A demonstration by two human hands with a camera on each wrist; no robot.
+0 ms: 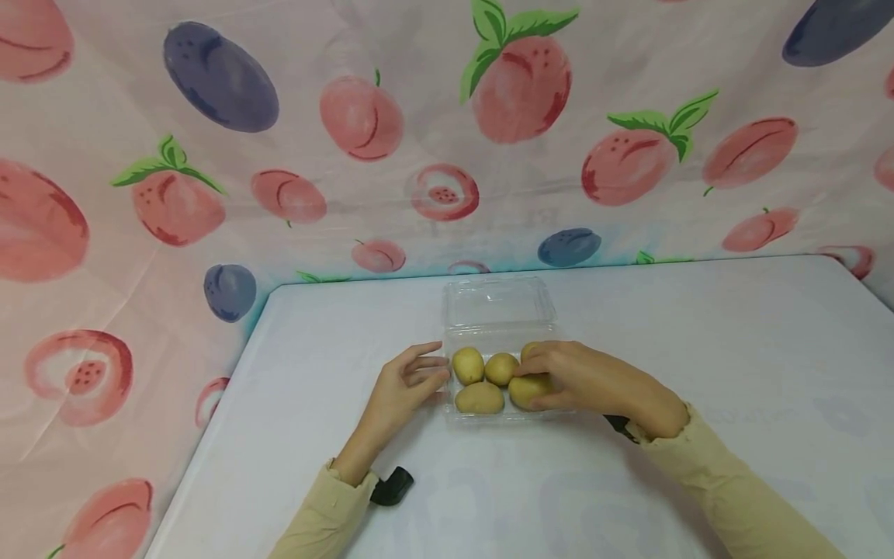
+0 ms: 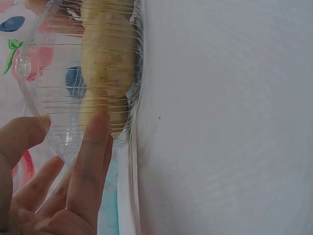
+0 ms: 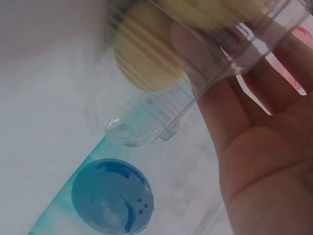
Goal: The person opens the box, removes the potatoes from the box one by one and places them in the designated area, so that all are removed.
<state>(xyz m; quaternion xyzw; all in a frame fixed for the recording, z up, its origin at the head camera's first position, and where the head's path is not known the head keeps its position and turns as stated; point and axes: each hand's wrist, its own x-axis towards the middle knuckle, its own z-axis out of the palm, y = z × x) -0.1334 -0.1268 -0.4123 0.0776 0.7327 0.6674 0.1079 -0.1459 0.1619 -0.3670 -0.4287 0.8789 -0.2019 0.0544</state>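
Note:
A clear plastic clamshell box (image 1: 475, 419) stands with its lid (image 1: 499, 301) folded back. Several yellow-brown potatoes lie in it, among them a front-left potato (image 1: 479, 398), a back-left potato (image 1: 468, 366) and a middle potato (image 1: 500, 369). My right hand (image 1: 587, 380) reaches into the right side, thumb and fingers curled around the front-right potato (image 1: 528, 390); another potato (image 1: 531, 349) shows partly behind those fingers. At the box's left wall, my left hand (image 1: 400, 388) has its fingers extended. In the left wrist view, its fingertips (image 2: 98, 125) meet the clear ribbed wall.
The box rests on a white-covered table (image 1: 698, 341). Behind and to the left hangs a pink cloth (image 1: 391, 39) printed with peaches and plums. Black wrist devices show at both cuffs, the left device (image 1: 393, 487) more plainly.

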